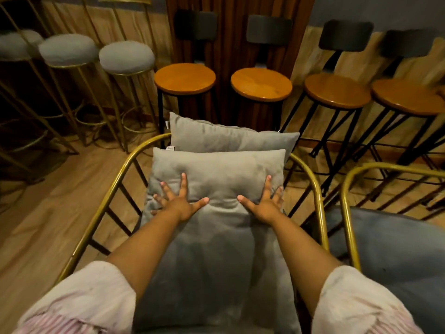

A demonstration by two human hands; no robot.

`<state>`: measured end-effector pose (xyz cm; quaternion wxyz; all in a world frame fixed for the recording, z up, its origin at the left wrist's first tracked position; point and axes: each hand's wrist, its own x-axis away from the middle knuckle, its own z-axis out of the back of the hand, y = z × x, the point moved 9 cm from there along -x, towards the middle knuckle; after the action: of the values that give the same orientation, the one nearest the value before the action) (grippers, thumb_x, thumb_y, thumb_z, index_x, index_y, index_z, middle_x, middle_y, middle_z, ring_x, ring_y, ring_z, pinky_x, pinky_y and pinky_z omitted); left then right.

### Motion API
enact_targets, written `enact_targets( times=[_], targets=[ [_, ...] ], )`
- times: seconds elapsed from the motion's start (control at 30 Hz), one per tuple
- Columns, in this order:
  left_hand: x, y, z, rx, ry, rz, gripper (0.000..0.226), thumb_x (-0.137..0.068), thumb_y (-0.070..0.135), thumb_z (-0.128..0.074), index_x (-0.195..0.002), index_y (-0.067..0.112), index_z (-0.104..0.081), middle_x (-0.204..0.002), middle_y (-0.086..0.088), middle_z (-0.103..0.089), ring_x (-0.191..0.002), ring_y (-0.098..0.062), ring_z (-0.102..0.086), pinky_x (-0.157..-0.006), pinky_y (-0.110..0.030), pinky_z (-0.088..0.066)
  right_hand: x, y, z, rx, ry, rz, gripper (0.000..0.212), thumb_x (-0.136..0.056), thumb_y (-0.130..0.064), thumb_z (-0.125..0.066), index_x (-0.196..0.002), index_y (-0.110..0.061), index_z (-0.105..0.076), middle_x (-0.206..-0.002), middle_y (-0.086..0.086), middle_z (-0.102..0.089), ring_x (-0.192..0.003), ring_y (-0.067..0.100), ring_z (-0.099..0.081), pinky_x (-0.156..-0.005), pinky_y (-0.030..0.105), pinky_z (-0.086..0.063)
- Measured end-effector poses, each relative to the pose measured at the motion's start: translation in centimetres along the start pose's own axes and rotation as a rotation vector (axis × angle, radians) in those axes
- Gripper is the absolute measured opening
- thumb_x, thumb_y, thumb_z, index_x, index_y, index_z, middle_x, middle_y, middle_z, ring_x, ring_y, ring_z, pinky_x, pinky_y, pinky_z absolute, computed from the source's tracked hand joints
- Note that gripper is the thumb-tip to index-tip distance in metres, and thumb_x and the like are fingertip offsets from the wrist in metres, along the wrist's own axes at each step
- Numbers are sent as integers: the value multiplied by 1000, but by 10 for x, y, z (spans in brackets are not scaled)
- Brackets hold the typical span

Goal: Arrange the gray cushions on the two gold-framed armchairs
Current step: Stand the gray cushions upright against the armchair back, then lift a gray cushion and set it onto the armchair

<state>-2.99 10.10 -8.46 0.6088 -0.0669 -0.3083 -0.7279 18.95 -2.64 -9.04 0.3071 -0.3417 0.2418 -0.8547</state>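
A gold-framed armchair [115,184] stands right in front of me with a gray seat pad [207,266]. Two gray cushions lean against its back. The front cushion [216,169] stands before the rear cushion [231,136], which rises higher. My left hand [179,201] lies flat with spread fingers on the lower left of the front cushion. My right hand [265,203] presses flat on its lower right. A second gold-framed armchair [346,201] stands at the right with a darker gray seat [397,256] and no cushion visible on it.
Wooden-topped stools with black legs [185,78] [261,83] [337,91] line the back wall. Gold-legged stools with gray round seats [126,56] stand at the back left. Wood floor [36,213] lies open to the left of the armchair.
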Motion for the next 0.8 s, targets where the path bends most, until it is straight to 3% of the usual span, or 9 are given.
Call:
enact_targets(
  times=[0.2,0.3,0.37,0.43,0.5,0.53,0.6,0.7,0.8],
  targets=[
    [0,3,5,-37,16,9,105,-72,77,-46,-142,44,25,-153,-18,34,-141,-52,18,-113,-65,-2,1,2,1,20,-15,28,110,-76,-67,-57,-144,-37,24,-154,15,30,-144,36,22,-117,51,3],
    [12,22,13,-34,108,-17,98,-81,68,-44,-148,32,18,-157,-22,22,-145,-45,12,-113,-63,-4,12,8,9,50,-44,101,100,-81,-61,-56,-145,-39,18,-156,13,26,-145,35,17,-119,49,-3],
    [28,47,12,-4,147,-68,85,-90,56,-40,-152,21,7,-158,-23,12,-146,-43,7,-115,-58,-6,25,13,18,20,-70,185,90,-85,-51,-57,-150,-35,3,-160,12,9,-148,32,4,-119,43,-11],
    [43,74,1,-2,131,-145,74,-94,48,-39,-152,18,-5,-159,-23,6,-146,-44,2,-117,-55,-9,38,22,37,-68,-52,232,65,-91,-39,-55,-147,-17,-30,-153,15,-32,-141,30,-30,-110,30,-29],
    [62,106,-22,1,80,-236,71,-94,45,-41,-152,15,-12,-159,-22,-2,-146,-43,-3,-118,-52,-10,55,45,73,-162,87,210,42,-97,-33,-45,-117,1,-61,-116,18,-63,-113,27,-57,-83,24,-38],
    [74,123,-34,18,53,-278,70,-94,44,-43,-151,13,-16,-159,-22,-9,-146,-42,-8,-119,-51,-12,65,60,94,-204,176,202,43,-98,-32,-42,-104,5,-65,-101,18,-66,-101,25,-59,-75,26,-37],
    [99,156,-59,123,15,-345,68,-93,41,-47,-148,9,-24,-154,-20,-30,-142,-39,-26,-117,-51,-20,86,99,131,-279,318,163,44,-98,-31,-43,-96,7,-65,-88,19,-64,-88,25,-58,-75,31,-39],
    [149,223,-105,259,-40,-474,61,-91,33,-53,-143,6,-34,-140,-20,-50,-130,-35,-47,-111,-47,-32,121,172,184,-343,462,150,31,-97,-21,-46,-102,3,-66,-97,20,-67,-94,21,-58,-79,26,-39],
    [204,287,-170,280,-111,-547,68,-82,41,-53,-139,6,-40,-135,-20,-55,-124,-34,-53,-106,-44,-39,160,258,233,-379,558,94,29,-96,-17,-49,-110,3,-64,-111,22,-67,-108,29,-59,-85,23,-38]
  ],
)
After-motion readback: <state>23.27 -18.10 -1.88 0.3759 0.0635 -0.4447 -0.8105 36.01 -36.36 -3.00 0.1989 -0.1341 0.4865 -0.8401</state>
